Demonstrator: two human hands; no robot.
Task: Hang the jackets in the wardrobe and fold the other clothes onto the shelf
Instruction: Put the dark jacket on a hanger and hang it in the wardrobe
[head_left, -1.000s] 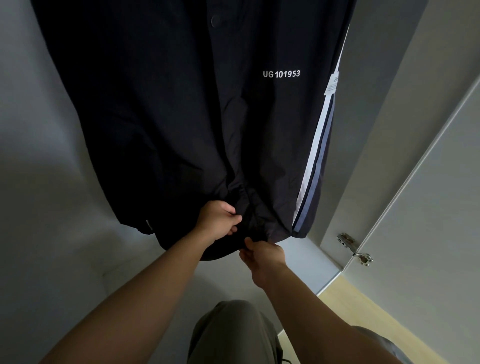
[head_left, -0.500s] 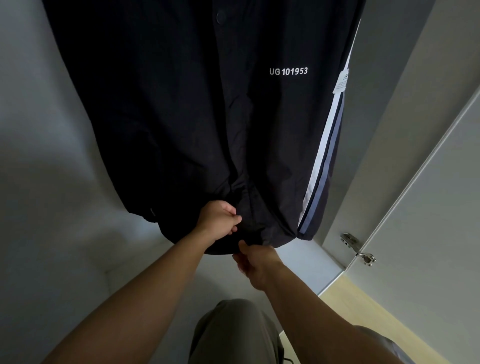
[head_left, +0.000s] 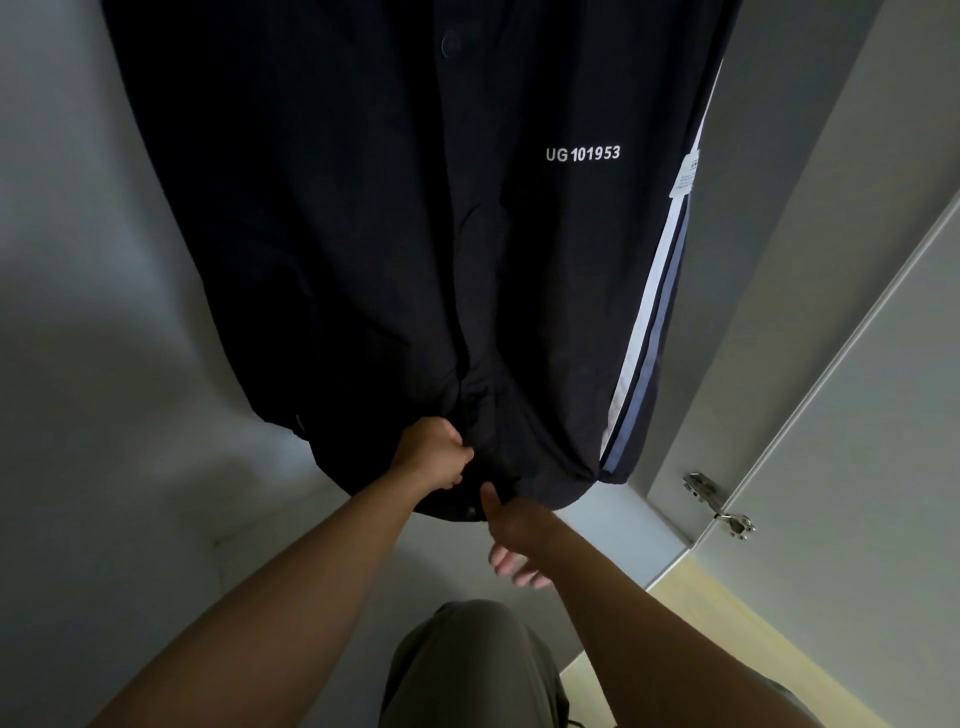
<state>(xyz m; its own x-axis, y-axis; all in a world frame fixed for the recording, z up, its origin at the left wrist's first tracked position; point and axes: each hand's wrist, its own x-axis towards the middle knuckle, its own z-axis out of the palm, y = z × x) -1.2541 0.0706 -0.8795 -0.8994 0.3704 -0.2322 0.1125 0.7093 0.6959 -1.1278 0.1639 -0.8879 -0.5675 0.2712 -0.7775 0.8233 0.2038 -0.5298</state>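
Jacket (head_left: 389, 234) hung inside the wardrobe (head_left: 78, 260); hem under adjustment.
Left hand (head_left: 434, 457) clenches a fold of the dark hem; the jacket hangs full length from above, hanger out of view; right hand (head_left: 511, 538) sits just below the hem, fingers loose, grasping nothing; door hinge (head_left: 719, 506) at right; judged: this hanging is nearly complete; other clothes and the shelf are not visible, so folding is presumably outstanding.
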